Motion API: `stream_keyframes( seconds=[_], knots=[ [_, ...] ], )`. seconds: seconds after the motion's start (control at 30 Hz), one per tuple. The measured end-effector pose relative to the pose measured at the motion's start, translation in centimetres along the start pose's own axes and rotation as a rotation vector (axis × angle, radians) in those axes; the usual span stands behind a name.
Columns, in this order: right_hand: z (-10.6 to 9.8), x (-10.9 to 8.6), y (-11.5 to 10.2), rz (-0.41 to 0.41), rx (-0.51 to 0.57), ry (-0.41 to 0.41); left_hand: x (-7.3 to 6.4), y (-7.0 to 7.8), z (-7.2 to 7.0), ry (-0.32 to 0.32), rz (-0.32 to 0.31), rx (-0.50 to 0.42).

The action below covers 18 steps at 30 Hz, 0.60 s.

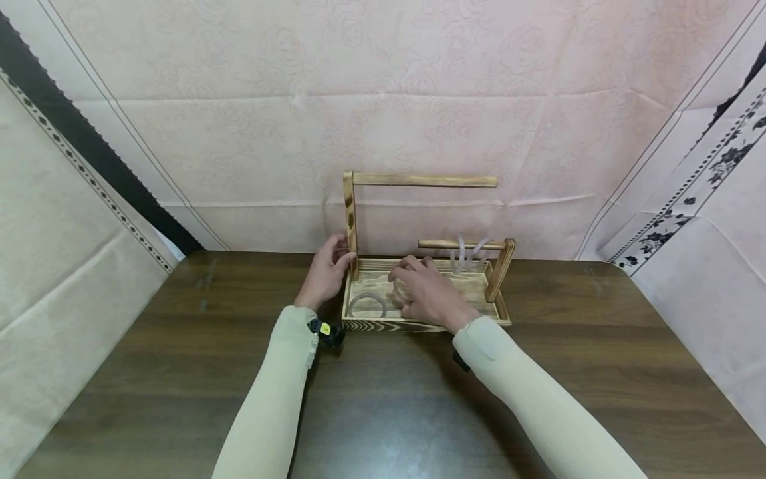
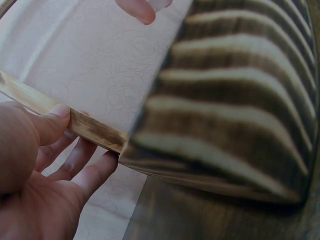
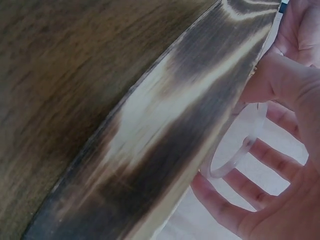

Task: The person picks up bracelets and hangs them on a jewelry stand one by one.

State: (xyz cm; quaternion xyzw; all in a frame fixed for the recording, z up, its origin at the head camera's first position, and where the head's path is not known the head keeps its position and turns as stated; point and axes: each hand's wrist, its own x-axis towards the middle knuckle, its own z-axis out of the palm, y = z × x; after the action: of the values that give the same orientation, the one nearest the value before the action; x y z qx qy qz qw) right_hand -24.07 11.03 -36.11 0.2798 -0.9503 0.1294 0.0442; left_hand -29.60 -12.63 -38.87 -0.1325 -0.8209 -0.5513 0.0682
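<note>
Looking toward 12 o'clock, I see the wooden tray [image 1: 377,325] on the far part of the brown bench [image 1: 371,412], with a pale patterned cloth [image 1: 389,133] hanging behind it. From the middle of the tray, the tall post [image 1: 351,226] rises at 10 o'clock, and its long bar [image 1: 425,180] runs toward 3. At 3 o'clock stands the short post [image 1: 500,273]; its lower bar [image 1: 439,244], pointing toward 9, carries clear hanging rings [image 1: 461,249] and passes just beyond my right hand [image 1: 433,293]. One flat ring [image 1: 368,296] lies in the tray at 8 o'clock. The tray's front wall partly blocks the right wrist view.

As for my hands, the left hand [image 1: 326,273] is nearly closed, pinching the tall post between thumb and fingers. The right one is half closed, its curved fingers and thumb holding a clear ring [image 3: 231,167] above the tray floor.
</note>
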Motion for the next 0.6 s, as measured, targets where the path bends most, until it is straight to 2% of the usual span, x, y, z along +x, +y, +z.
stream_keyframes(
  seconds=[0.23,0.6],
  knots=[
    [0.2,-0.6,0.1,-0.054,-0.011,0.056,0.0,0.1,0.1,0.003,0.003,0.003],
    [0.5,-1.3,-0.1,-0.064,-0.038,0.12,0.0,-0.1,0.0,0.007,0.005,0.005]
  ],
)
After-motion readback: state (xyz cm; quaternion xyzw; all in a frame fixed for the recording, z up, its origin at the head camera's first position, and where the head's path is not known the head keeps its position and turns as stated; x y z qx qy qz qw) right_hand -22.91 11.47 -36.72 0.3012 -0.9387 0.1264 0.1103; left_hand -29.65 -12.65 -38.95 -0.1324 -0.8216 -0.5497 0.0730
